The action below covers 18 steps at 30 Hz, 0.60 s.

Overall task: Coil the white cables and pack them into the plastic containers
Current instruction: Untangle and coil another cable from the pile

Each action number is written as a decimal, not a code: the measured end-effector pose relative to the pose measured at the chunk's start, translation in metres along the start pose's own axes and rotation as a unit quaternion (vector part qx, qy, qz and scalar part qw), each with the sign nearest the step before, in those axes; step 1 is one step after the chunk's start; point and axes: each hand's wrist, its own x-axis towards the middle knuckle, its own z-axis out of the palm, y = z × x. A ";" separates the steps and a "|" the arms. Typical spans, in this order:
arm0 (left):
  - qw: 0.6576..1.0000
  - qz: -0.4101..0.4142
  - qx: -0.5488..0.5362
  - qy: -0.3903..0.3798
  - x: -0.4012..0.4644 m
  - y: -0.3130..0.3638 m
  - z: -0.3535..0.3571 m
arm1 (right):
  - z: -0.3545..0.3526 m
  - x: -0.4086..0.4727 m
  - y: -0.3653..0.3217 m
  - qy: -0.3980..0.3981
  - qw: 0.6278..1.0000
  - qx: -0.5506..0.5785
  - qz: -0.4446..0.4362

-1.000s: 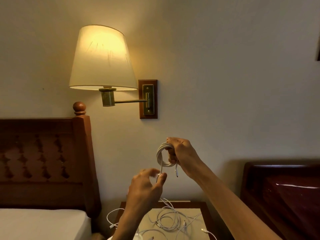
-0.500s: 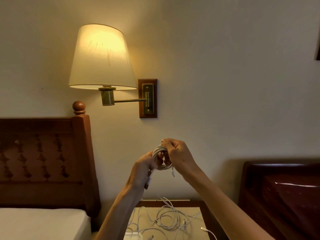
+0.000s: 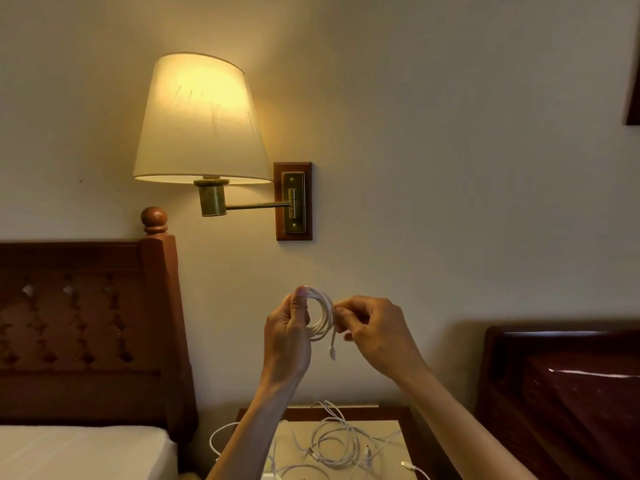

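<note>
Since half a second ago, shifted lower in frame: white coil (image 3: 320, 315) held centre between left hand (image 3: 287, 336) pinching left rim and right hand (image 3: 372, 332) pinching right rim; loose plug end (image 3: 333, 353) dangling down, nearer right hand.

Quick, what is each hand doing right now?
Left hand: grips the coiled white cable.
Right hand: pinches the same coil's other side.

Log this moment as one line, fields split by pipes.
step: coiling | left hand: grips coiled white cable | right hand: pinches coil, plug end dangling | loose cables: on nightstand | containers: not in view
</note>
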 end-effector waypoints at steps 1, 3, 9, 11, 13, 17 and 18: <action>1.000 0.005 0.001 0.002 -0.001 0.000 0.001 | -0.002 -0.003 0.001 -0.008 1.000 -0.005 0.009; 1.000 0.007 0.005 0.002 -0.003 0.000 0.004 | -0.007 -0.005 0.002 -0.025 0.999 0.005 0.044; 1.000 -0.010 0.008 -0.012 -0.008 -0.013 0.012 | -0.019 -0.004 -0.015 -0.023 0.956 0.237 0.174; 1.000 -0.019 -0.001 -0.018 -0.010 -0.014 0.014 | -0.014 -0.004 -0.018 -0.004 0.941 0.288 0.178; 0.999 -0.028 -0.012 -0.023 -0.010 -0.012 0.017 | -0.006 -0.005 -0.018 0.017 0.935 0.311 0.171; 0.998 -0.046 -0.041 -0.012 -0.010 -0.007 0.017 | 0.011 -0.011 -0.012 0.086 0.970 0.210 0.084; 0.997 -0.054 -0.054 0.000 -0.010 -0.004 0.016 | 0.013 -0.012 -0.008 0.105 0.982 0.147 0.044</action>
